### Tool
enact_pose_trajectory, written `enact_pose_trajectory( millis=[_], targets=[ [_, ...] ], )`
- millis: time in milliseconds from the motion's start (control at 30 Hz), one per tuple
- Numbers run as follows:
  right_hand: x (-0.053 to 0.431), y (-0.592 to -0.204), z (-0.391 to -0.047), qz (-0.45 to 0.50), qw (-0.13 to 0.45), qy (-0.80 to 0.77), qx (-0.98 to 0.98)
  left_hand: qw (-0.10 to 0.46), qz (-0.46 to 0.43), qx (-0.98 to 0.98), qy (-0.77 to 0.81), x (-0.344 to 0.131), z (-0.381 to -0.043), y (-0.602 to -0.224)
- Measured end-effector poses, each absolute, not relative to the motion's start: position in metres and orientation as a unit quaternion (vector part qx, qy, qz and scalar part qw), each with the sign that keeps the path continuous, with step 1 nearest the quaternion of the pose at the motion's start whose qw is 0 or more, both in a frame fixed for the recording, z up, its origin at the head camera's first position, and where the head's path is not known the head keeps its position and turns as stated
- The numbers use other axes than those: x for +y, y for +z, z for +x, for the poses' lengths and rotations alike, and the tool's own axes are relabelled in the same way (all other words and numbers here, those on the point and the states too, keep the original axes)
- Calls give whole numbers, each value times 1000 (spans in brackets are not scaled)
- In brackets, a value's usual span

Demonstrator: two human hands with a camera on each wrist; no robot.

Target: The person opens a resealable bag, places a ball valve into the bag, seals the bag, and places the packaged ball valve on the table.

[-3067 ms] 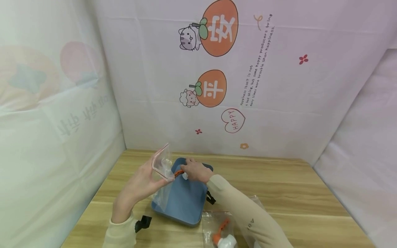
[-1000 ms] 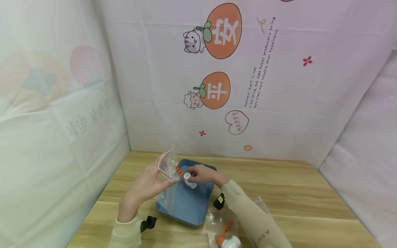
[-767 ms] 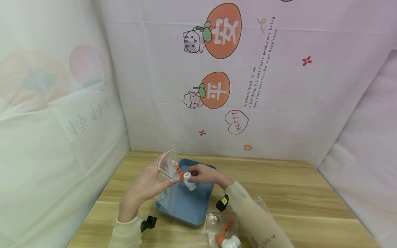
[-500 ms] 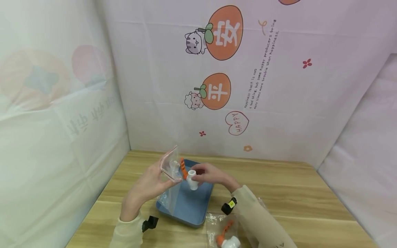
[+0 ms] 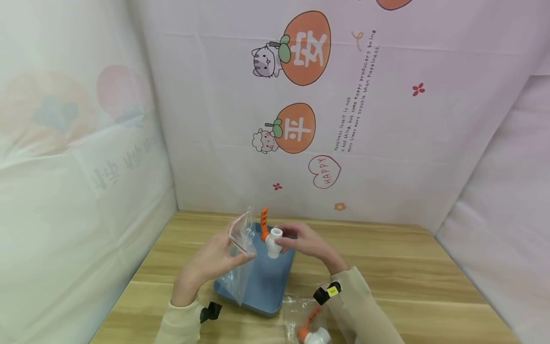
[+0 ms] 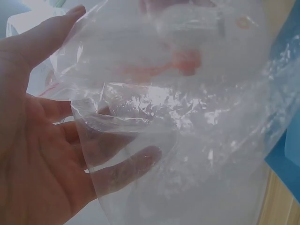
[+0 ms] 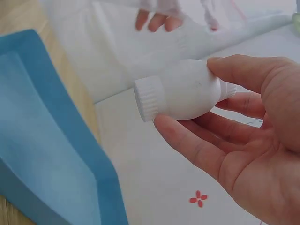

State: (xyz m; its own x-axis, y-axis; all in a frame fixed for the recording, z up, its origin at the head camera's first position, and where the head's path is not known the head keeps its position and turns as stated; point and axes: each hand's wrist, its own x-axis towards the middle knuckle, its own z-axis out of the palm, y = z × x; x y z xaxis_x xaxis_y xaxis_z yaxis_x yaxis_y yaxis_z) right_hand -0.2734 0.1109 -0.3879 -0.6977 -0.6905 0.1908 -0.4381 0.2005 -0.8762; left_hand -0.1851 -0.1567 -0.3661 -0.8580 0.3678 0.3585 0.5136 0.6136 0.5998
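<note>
My left hand (image 5: 212, 260) holds a clear zip-lock bag (image 5: 236, 285) by its mouth, thumb and fingers spread so the mouth gapes. In the left wrist view the fingers show through the film. To its right, my right hand (image 5: 307, 241) grips a white plastic ball valve (image 5: 273, 247) with an orange handle (image 5: 264, 222) pointing up. The valve is raised above the blue tray (image 5: 268, 286), beside the bag's mouth and apart from it. In the right wrist view thumb and fingers close on the white valve body (image 7: 187, 89); the orange handle is hidden there.
At the table's front lies another clear bag (image 5: 294, 306) with a similar valve (image 5: 317, 337) in it, partly beneath the right sleeve (image 5: 365, 310). The wooden table (image 5: 408, 272) meets printed white cloth walls (image 5: 386, 157) at the back and sides.
The right hand has lifted the valve off the tray area and moved it slightly right, turning its handle upright. The left hand and its bag have shifted a little right.
</note>
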Motion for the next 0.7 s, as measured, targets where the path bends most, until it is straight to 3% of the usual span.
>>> enact_pose_trajectory(
  millis=[500, 700],
  targets=[
    [133, -378, -251, -364, 24, -602, 711, 70, -275, -884, -370, -139, -188, -375],
    [135, -376, -242, -375, 11, -628, 682, 56, -281, -888, -361, -132, -188, -377]
  ],
)
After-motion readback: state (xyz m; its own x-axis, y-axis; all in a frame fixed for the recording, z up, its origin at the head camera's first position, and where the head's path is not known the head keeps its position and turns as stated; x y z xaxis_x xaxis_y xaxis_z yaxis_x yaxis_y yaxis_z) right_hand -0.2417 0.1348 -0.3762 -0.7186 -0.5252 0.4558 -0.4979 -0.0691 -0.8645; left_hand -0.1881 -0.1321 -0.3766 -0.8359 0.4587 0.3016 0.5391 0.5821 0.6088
